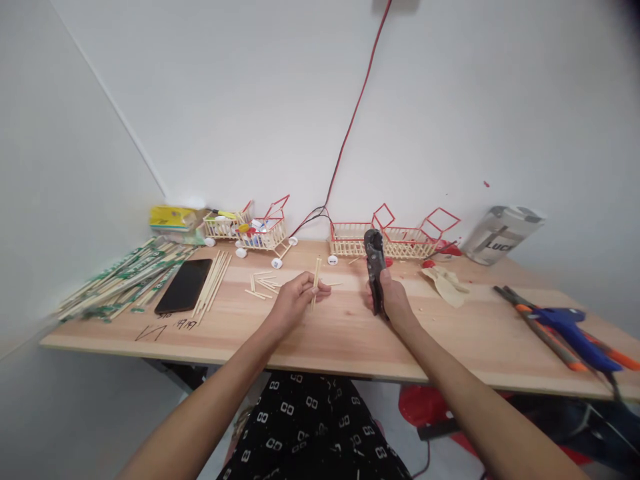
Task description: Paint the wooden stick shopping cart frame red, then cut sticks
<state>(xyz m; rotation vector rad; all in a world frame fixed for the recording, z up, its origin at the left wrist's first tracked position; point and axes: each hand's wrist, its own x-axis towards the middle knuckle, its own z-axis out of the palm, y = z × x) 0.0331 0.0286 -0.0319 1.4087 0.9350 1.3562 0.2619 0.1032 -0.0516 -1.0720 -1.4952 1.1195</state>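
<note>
Pinches a few thin sticks (317,270) upright between the thumb and fingers of the left hand (293,297), over the middle of the surface (310,343). Can't count them for sure; maybe just two. Wraps the right hand (399,303) around a black tool (374,263), head up, to the right of the left hand. Can't see the tool's mouth well enough to call it open or closed.

Looks like a getting-ready step: thin sticks up in one hand, tool in the other, with a gap in between. To bring the two together, would need a firm pinch on the left, a turn of the tool's head toward the thin sticks, and fingertips well out of the way.

Just left of the left hand, short bits (263,285) lying loose. Farther left, long sticks (213,283) beside a phone (186,285), then a pile of green-papered sticks (120,283) by the left edge. Along the back edge, little carts with red trim: left carts (260,235) full of small things, right carts (350,233) behind the tool. Near the right edge, a blue glue gun (565,323) on top of orange-handled pliers (545,337).
</note>
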